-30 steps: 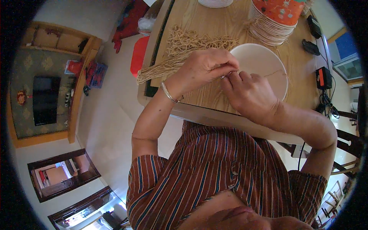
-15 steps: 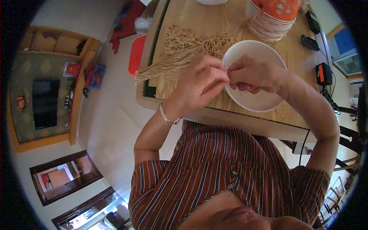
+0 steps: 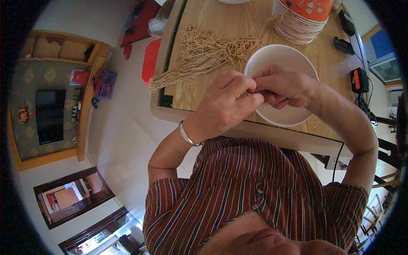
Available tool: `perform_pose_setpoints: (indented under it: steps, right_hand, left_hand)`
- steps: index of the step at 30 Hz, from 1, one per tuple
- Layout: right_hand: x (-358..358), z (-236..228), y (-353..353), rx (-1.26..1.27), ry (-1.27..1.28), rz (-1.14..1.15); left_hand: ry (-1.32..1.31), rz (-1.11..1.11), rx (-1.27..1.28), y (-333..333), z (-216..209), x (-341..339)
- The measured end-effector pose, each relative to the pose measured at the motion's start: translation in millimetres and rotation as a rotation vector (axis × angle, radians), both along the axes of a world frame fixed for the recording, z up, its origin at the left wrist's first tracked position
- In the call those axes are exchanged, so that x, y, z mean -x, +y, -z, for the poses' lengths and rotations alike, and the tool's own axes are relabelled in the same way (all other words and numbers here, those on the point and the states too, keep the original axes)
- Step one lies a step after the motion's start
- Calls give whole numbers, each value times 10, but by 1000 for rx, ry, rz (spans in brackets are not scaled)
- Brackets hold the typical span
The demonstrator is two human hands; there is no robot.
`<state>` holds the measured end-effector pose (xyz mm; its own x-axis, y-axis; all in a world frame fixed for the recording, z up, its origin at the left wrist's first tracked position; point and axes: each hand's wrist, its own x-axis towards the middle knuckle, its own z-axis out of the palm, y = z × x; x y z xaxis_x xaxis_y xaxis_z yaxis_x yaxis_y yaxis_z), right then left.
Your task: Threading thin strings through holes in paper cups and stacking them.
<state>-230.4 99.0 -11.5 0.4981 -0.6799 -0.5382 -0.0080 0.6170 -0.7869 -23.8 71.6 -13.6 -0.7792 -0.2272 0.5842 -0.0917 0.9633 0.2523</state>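
My left hand (image 3: 227, 102), with a silver bangle at its wrist, is closed with its fingertips pinched. Its fingertips meet those of my right hand (image 3: 289, 87), also closed in a pinch, over the left part of a white paper tub (image 3: 278, 53). Whatever lies between the fingers is hidden by them. The tub stands on the wooden table near its front edge, its open mouth facing up. To the left of it lies a loose bundle of tan twine (image 3: 204, 61), tangled at the far side, with straighter strands reaching the table's left edge.
Behind the tub rises a stack of orange and white tubs (image 3: 304, 25) with twine strands along its left side. Black adapters and cables (image 3: 359, 81) lie along the table's right edge. A red stool (image 3: 151, 61) stands beyond the left edge.
My left hand has turned slightly, and its fingers have closed in against my right hand's fingertips. The right hand has barely moved. The twine bundle lies as before.
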Motion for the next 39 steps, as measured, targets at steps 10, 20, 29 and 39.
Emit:
perform_pose_setpoints:
  steps: [10,20,29,39]
  right_hand:
    - [-64,-78,98,309,333,6]
    - [-120,-70,174,392,203,165]
    - [-95,-55,206,504,320,187]
    - [-144,58,234,776,404,299]
  left_hand:
    - [236,-142,-534,89,188,-14]
    - [393,-262,-820,139,290,11]
    - [418,-314,-791,133,345,70]
    - [335,-374,-737,144,276,88]
